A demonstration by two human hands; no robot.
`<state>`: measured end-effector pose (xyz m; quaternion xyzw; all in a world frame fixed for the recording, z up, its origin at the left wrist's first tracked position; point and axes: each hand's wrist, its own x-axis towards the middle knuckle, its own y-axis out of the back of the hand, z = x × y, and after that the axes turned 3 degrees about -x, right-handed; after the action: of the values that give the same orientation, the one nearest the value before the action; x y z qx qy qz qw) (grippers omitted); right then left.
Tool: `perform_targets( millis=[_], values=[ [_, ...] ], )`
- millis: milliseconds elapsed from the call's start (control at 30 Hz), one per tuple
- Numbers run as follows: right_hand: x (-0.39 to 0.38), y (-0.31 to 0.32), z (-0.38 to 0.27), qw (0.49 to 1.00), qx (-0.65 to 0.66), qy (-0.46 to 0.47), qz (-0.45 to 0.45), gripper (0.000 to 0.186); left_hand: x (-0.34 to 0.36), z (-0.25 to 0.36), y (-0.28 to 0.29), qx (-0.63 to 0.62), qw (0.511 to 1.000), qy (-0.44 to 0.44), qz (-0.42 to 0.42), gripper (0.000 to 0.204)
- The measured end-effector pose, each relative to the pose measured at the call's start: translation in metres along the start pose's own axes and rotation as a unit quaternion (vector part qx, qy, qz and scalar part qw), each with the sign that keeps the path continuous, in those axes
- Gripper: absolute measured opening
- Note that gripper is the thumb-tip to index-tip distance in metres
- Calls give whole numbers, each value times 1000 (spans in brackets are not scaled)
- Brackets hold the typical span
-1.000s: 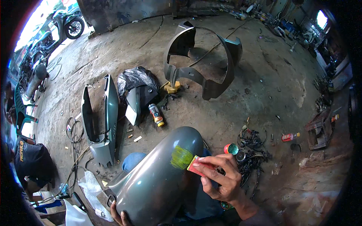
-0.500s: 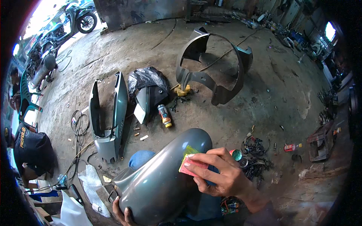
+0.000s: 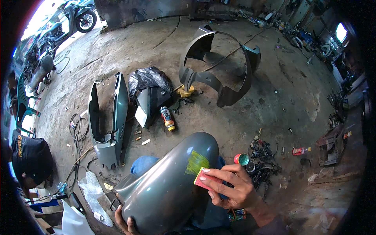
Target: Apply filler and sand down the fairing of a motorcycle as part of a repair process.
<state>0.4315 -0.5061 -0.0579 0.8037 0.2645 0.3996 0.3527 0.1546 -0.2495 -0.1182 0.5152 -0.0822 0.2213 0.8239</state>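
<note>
A glossy grey motorcycle fender (image 3: 168, 184) lies across my lap, its rounded end pointing up and right. Near that end is a streaky yellow-green smear (image 3: 197, 162). Between the thumb and fingers of my right hand (image 3: 235, 186) is a red-pink sponge (image 3: 204, 180) with a yellowish edge, at the smear's lower right. Whether the sponge touches the surface there I cannot tell. My left hand (image 3: 124, 221) grips the fender's lower left edge, with only some fingers showing. Just beyond my right hand stands an open tin (image 3: 241, 159) with green inside.
Ahead on the floor lie a U-shaped grey body panel (image 3: 107, 150), a panel under black plastic (image 3: 150, 88), a bottle (image 3: 167, 119) and a large ring-shaped panel (image 3: 231, 92). A wire bundle (image 3: 264, 150) sits to the right. Another person (image 3: 31, 156) is at the left edge.
My right hand has drawn the sponge down and right, uncovering the yellow-green smear. My left hand keeps its grip on the fender. The whole view has shifted slightly.
</note>
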Motion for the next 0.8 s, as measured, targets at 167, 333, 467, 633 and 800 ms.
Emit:
perform_targets(
  millis=[167,333,467,633,800],
  values=[
    [-19,0,1,999,3,-34,3,39,-5,-6,0,2,1000,2,-8,129],
    [-11,7,12,997,-1,-55,50,35,-10,-6,2,5,1000,12,-20,130],
    [25,5,27,996,48,-35,60,32,-3,2,3,12,1000,9,-17,130],
    [55,-6,31,995,86,24,34,26,-8,4,6,-19,999,17,-20,132],
    [57,-8,32,995,88,35,17,26,-34,-18,-3,-6,997,79,-18,132]
  ],
)
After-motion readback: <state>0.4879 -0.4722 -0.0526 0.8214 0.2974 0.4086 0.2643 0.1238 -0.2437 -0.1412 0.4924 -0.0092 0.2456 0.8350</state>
